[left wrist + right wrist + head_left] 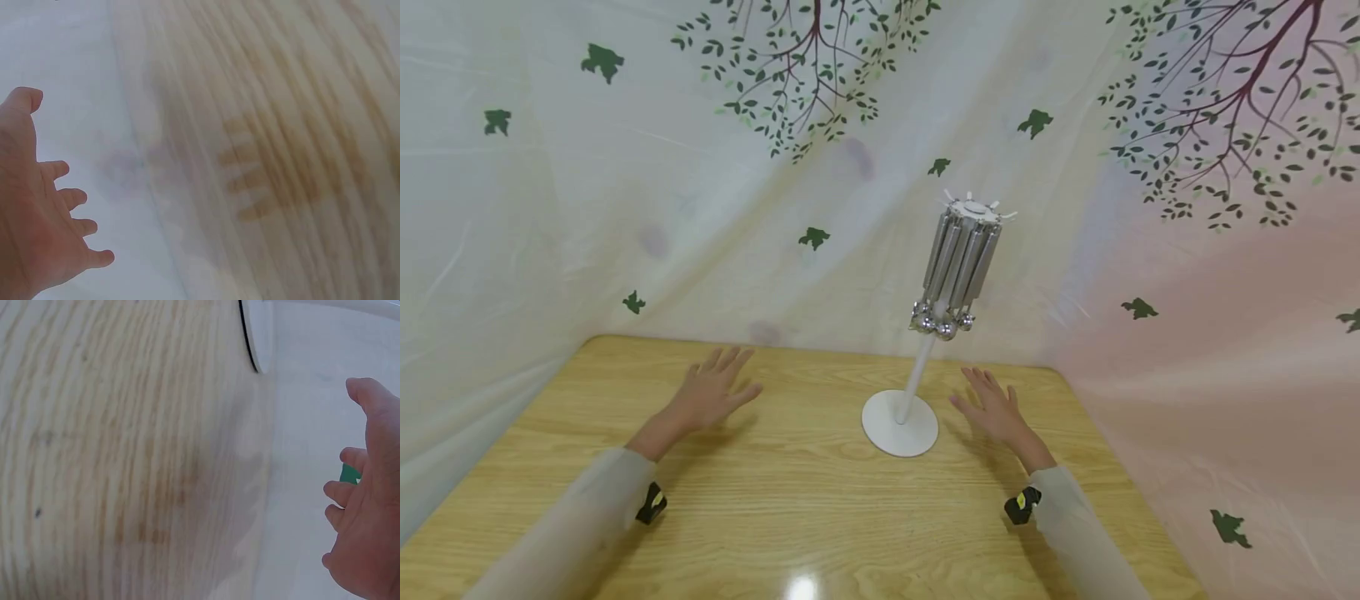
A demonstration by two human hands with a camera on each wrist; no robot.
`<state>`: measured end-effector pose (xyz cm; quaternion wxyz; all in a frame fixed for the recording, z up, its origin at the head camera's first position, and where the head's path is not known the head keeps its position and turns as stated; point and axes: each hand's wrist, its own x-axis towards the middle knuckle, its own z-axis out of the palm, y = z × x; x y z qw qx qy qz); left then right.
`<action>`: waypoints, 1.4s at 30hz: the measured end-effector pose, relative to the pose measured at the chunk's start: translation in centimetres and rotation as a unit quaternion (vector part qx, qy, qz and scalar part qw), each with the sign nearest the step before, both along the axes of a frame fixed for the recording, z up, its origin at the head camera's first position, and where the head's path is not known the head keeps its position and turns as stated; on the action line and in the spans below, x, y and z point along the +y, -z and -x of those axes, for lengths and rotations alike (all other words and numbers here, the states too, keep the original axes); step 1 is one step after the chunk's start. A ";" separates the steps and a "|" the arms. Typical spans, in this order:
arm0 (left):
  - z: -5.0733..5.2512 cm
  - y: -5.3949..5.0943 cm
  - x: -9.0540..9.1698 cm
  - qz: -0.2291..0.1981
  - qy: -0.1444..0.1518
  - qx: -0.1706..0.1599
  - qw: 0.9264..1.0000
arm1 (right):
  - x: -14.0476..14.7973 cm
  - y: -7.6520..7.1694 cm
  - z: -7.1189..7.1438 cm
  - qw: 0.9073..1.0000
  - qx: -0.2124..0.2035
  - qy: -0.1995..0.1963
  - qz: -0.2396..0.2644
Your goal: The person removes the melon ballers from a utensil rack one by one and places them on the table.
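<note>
A white stand with a round base [900, 435] is on the table, its pole leaning right in the head view. Around its top hang several silver utensil-like handles [958, 258], with shiny rounded ends [945, 327] below. My right hand [996, 410] hovers over the table just right of the base, fingers spread and holding nothing. On the left side, my left hand [709, 393] is likewise raised with spread fingers, well apart from the stand. The left wrist view shows only that hand [44, 206] and its shadow. In the right wrist view, the base's edge [257, 337] appears near the top, beyond the hand [369, 506].
The wooden table [760, 517] has a far edge close behind the hands. A pale curtain [715, 250] printed with leaves and branches hangs behind it and along both sides. Each sleeve carries a small black wrist device, one at the left [652, 503] and one at the right [1022, 505].
</note>
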<state>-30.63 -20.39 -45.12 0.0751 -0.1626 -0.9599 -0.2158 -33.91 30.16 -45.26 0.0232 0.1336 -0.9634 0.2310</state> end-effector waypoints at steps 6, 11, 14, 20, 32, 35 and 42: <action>0.8 0.0 1.6 -0.051 0.020 0.009 0.998 | -0.6 -0.5 0.4 0.999 0.031 -0.016 0.033; 1.4 0.0 4.2 -0.141 0.049 -0.019 0.989 | -1.6 -1.7 0.5 0.994 0.015 -0.020 0.103; 1.5 0.0 6.3 -0.199 0.060 -0.062 0.976 | -2.3 -2.5 0.5 0.988 0.000 -0.025 0.149; 1.6 0.0 11.2 -0.310 0.065 -0.118 0.941 | -3.9 -4.0 0.7 0.959 -0.021 -0.064 0.274; 2.9 0.2 19.4 -0.465 0.123 -0.124 0.868 | -6.7 -5.1 0.3 0.896 -0.061 -0.121 0.422; 3.0 0.3 20.7 -0.482 0.119 -0.140 0.856 | -6.9 -5.0 0.5 0.886 -0.058 -0.144 0.437; 3.5 1.0 23.0 -0.501 0.126 -0.175 0.838 | -7.3 -4.7 0.7 0.863 -0.071 -0.151 0.477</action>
